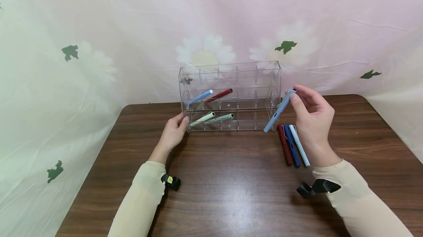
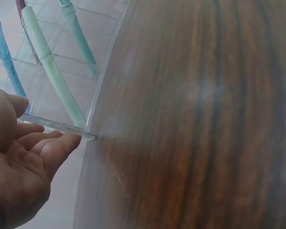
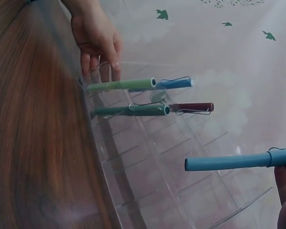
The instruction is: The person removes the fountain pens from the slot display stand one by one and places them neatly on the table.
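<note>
Now, right grip [image 1: 313, 117]: pinches light-blue pen [image 1: 279, 110]
Left grip [image 1: 172, 130]: clamped on clear rack [image 1: 246, 110] end
Rack: 4 pens [image 1: 219, 118]
Desk [image 1: 224, 171]: 3 pens [image 1: 292, 146]

Four pens [image 1: 219, 96] at left in rack [image 1: 246, 110]

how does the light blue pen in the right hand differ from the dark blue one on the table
The slender light blue pen is held in the right hand; the slender dark blue pen lies on the brown wood-grain table. The light blue pen is tilted, while the dark blue pen lies flat. The light blue pen is paler than the dark blue pen. Both are long and thin.
</note>
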Demonstrator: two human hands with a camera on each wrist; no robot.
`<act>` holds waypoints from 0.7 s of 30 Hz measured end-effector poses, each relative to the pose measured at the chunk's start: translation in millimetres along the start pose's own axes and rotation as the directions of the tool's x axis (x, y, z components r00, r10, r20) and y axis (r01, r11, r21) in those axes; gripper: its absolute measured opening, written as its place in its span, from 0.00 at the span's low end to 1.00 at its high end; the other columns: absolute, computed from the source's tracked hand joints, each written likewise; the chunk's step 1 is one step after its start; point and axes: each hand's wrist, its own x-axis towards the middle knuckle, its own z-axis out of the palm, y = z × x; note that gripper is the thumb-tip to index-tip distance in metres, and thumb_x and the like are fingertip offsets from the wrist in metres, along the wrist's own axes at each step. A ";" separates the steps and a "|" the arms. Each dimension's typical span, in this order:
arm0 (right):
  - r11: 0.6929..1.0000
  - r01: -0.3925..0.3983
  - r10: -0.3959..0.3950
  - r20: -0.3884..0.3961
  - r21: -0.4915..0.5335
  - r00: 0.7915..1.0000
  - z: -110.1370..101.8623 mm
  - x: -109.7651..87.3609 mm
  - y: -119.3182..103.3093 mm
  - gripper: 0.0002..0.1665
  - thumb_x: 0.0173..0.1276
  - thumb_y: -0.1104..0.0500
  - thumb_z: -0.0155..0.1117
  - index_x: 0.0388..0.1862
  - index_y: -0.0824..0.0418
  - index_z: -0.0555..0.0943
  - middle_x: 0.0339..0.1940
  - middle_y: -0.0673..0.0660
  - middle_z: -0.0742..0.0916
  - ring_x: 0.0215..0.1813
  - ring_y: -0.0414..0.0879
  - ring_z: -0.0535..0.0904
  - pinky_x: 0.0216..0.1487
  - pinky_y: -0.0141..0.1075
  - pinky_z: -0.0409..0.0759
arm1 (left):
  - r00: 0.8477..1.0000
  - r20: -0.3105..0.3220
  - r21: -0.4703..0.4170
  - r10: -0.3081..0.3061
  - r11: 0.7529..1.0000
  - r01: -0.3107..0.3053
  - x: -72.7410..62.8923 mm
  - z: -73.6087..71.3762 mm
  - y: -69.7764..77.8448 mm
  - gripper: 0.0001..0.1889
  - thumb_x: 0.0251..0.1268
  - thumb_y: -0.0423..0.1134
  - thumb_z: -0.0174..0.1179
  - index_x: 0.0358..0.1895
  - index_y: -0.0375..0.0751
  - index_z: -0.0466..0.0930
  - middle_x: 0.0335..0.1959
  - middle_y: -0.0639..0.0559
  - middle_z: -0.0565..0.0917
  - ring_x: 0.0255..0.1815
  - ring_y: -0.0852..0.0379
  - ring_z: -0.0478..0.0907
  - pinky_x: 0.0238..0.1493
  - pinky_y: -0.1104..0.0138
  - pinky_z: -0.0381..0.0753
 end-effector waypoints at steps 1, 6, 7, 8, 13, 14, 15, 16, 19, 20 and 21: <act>1.000 -0.001 0.001 0.005 -0.008 1.000 -1.3 0.1 0.6 0.14 0.73 0.68 0.72 0.56 0.72 0.89 0.42 0.52 0.95 0.44 0.41 0.91 0.49 0.26 0.87 | 1.000 0.003 -0.003 -0.002 1.000 0.003 0.1 -0.2 0.1 0.25 0.90 0.43 0.50 0.80 0.35 0.71 0.52 0.32 0.87 0.53 0.42 0.82 0.60 0.51 0.82; 0.999 -0.004 0.005 0.018 -0.036 1.000 -6.1 -1.0 3.8 0.14 0.74 0.67 0.72 0.56 0.72 0.89 0.43 0.51 0.95 0.44 0.40 0.90 0.49 0.25 0.87 | 1.000 0.013 -0.020 -0.017 1.000 0.017 -0.1 -0.6 -0.5 0.26 0.90 0.44 0.50 0.81 0.34 0.69 0.68 0.33 0.84 0.63 0.41 0.82 0.70 0.46 0.81; 0.999 -0.009 0.010 0.020 -0.032 1.000 -7.0 -1.5 4.4 0.14 0.74 0.68 0.72 0.56 0.72 0.89 0.43 0.51 0.95 0.44 0.40 0.90 0.49 0.25 0.87 | 1.000 0.013 -0.021 -0.018 1.000 0.019 -0.2 -0.7 -0.7 0.26 0.90 0.44 0.50 0.81 0.34 0.69 0.69 0.33 0.83 0.63 0.41 0.82 0.70 0.46 0.81; 1.000 -0.015 0.016 0.021 -0.025 1.000 -7.8 -2.1 4.8 0.15 0.73 0.68 0.72 0.56 0.73 0.89 0.43 0.51 0.95 0.44 0.40 0.90 0.49 0.25 0.87 | 1.000 0.012 -0.021 -0.018 1.000 0.018 -0.3 -0.6 -0.9 0.26 0.90 0.44 0.50 0.81 0.35 0.69 0.69 0.34 0.83 0.63 0.42 0.81 0.71 0.46 0.81; 0.999 -0.052 0.052 0.001 -0.011 0.999 -13.2 -3.8 6.7 0.16 0.73 0.68 0.73 0.56 0.75 0.88 0.42 0.52 0.95 0.42 0.39 0.90 0.49 0.25 0.86 | 1.000 0.008 -0.011 -0.012 1.000 0.013 -1.0 -0.7 -1.1 0.26 0.90 0.43 0.50 0.80 0.36 0.71 0.59 0.34 0.87 0.58 0.43 0.80 0.66 0.49 0.80; 0.998 -0.059 0.059 -0.004 -0.014 0.998 -14.4 -3.9 7.0 0.16 0.73 0.68 0.74 0.56 0.74 0.88 0.42 0.51 0.95 0.41 0.38 0.89 0.49 0.25 0.86 | 1.000 0.007 -0.010 -0.012 1.000 0.012 -1.0 -0.7 -0.9 0.25 0.90 0.44 0.50 0.80 0.36 0.71 0.57 0.34 0.87 0.57 0.43 0.80 0.66 0.50 0.80; 0.998 -0.066 0.066 -0.009 -0.022 0.998 -15.8 -3.9 7.4 0.16 0.73 0.67 0.74 0.56 0.73 0.89 0.41 0.51 0.95 0.41 0.38 0.89 0.48 0.25 0.86 | 1.000 0.006 -0.010 -0.011 1.000 0.011 -1.1 -0.7 -0.7 0.25 0.90 0.43 0.50 0.80 0.36 0.71 0.57 0.34 0.87 0.57 0.43 0.80 0.65 0.50 0.80; 0.997 -0.072 0.072 -0.011 -0.023 0.997 -17.2 -3.8 7.7 0.16 0.73 0.68 0.73 0.56 0.73 0.89 0.41 0.51 0.95 0.41 0.38 0.89 0.48 0.25 0.86 | 1.000 0.005 -0.007 -0.012 1.000 0.012 -1.2 -0.8 -0.6 0.25 0.90 0.43 0.50 0.80 0.36 0.71 0.56 0.34 0.87 0.57 0.43 0.80 0.65 0.50 0.80; 0.995 -0.089 0.089 -0.011 -0.038 0.996 -22.0 -3.2 8.2 0.15 0.72 0.68 0.73 0.56 0.72 0.89 0.41 0.50 0.95 0.40 0.37 0.89 0.48 0.24 0.86 | 1.000 0.002 -0.003 -0.007 1.000 0.007 -0.6 -0.8 -0.5 0.25 0.90 0.43 0.50 0.80 0.36 0.71 0.60 0.34 0.87 0.57 0.43 0.81 0.66 0.49 0.81; 0.994 -0.094 0.093 -0.008 -0.055 0.996 -23.7 -3.0 8.5 0.15 0.73 0.68 0.73 0.56 0.72 0.89 0.41 0.49 0.95 0.40 0.37 0.89 0.47 0.24 0.86 | 1.000 0.002 -0.001 -0.005 1.000 0.005 -0.4 -0.7 -0.4 0.25 0.90 0.43 0.49 0.80 0.36 0.71 0.62 0.34 0.87 0.58 0.43 0.81 0.67 0.48 0.81; 0.993 -0.099 0.098 -0.004 -0.065 0.995 -25.6 -2.5 8.8 0.15 0.73 0.68 0.73 0.56 0.72 0.89 0.40 0.49 0.95 0.40 0.37 0.89 0.46 0.23 0.86 | 1.000 0.002 -0.002 -0.004 1.000 0.004 -0.2 -0.6 -0.4 0.25 0.90 0.43 0.50 0.80 0.36 0.71 0.63 0.34 0.86 0.58 0.43 0.81 0.67 0.48 0.81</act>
